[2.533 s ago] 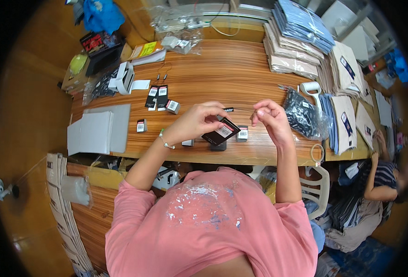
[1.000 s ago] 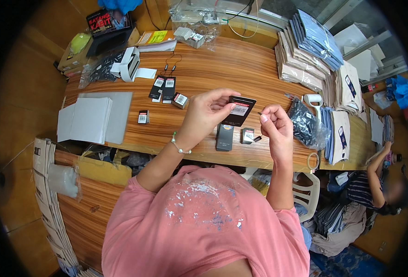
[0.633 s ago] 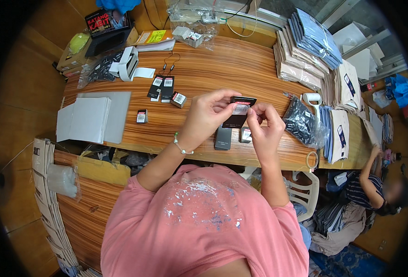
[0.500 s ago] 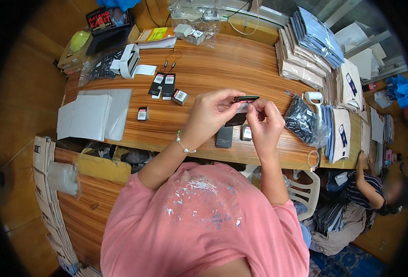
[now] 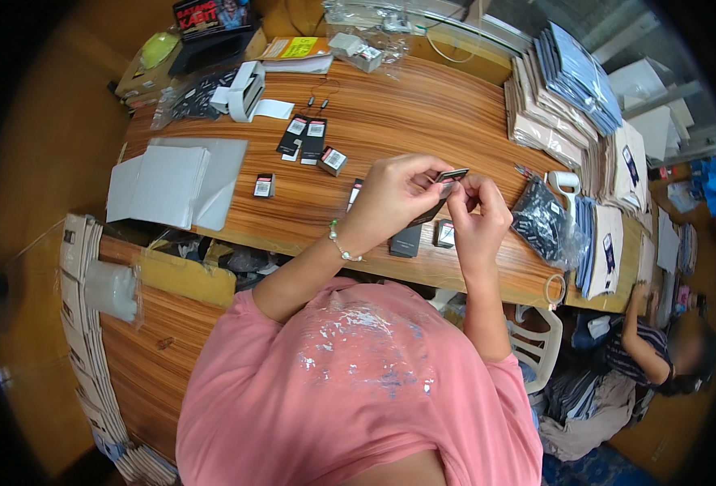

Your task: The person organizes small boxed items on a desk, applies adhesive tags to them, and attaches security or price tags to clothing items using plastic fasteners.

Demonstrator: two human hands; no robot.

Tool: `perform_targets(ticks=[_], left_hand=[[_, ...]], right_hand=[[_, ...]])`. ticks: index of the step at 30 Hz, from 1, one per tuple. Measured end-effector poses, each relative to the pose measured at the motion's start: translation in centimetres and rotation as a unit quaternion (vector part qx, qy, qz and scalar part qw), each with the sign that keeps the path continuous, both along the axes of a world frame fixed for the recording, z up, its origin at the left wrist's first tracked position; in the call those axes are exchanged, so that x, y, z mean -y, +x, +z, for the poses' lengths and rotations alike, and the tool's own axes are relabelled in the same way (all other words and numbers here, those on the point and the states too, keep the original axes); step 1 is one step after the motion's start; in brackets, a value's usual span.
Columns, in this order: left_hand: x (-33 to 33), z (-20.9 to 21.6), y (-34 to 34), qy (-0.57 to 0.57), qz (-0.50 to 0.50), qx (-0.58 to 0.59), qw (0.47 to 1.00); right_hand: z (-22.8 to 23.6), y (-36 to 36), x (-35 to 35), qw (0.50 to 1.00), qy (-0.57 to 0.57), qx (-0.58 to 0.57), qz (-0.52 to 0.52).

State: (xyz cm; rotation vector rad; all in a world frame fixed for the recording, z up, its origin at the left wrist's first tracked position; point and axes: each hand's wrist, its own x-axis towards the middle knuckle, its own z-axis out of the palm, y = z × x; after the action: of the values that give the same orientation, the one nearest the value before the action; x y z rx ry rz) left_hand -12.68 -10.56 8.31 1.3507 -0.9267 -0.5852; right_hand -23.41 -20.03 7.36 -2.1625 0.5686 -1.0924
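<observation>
My left hand (image 5: 397, 197) pinches a black hang tag (image 5: 431, 214) with a barcode label near its top. The fingers of my right hand (image 5: 482, 217) are closed at the tag's upper edge, touching it. Below my hands, a stack of black tags (image 5: 405, 242) lies near the table's front edge, with a smaller stack showing barcode labels (image 5: 445, 234) to its right. A partly hidden tag (image 5: 355, 193) shows behind my left wrist. Farther left are a small stack of labels (image 5: 264, 185), another stack (image 5: 333, 160) and black tags with cords (image 5: 303, 138).
White sheets (image 5: 167, 182) lie at the left. A bag of black items (image 5: 540, 217) and a white tag gun-like tool (image 5: 565, 182) are at the right. Bagged folded garments (image 5: 572, 85) are piled at the back right. A co-worker (image 5: 641, 344) sits at the far right.
The whole view has shifted slightly, so the table appears farther right. Both hands stay together at the tag, which is tilted a little more. A tag behind my left wrist has come into sight.
</observation>
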Motion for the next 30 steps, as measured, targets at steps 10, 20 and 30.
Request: perform_targets(ticks=[10, 20, 30], left_hand=[[-2.5, -2.0, 1.1, -0.011, 0.101, 0.052, 0.993], [-6.1, -1.9, 1.9, -0.023, 0.25, 0.099, 0.963], [-7.1, -1.4, 2.6, -0.058, 0.246, -0.025, 0.967]], right_hand=[[-2.2, 2.5, -1.2, 0.998, -0.009, -0.029, 0.054], [-2.6, 6.7, -3.1, 0.984, -0.035, 0.017, 0.176], [-1.1, 8.0, -3.9, 0.975, 0.016, 0.019, 0.221]])
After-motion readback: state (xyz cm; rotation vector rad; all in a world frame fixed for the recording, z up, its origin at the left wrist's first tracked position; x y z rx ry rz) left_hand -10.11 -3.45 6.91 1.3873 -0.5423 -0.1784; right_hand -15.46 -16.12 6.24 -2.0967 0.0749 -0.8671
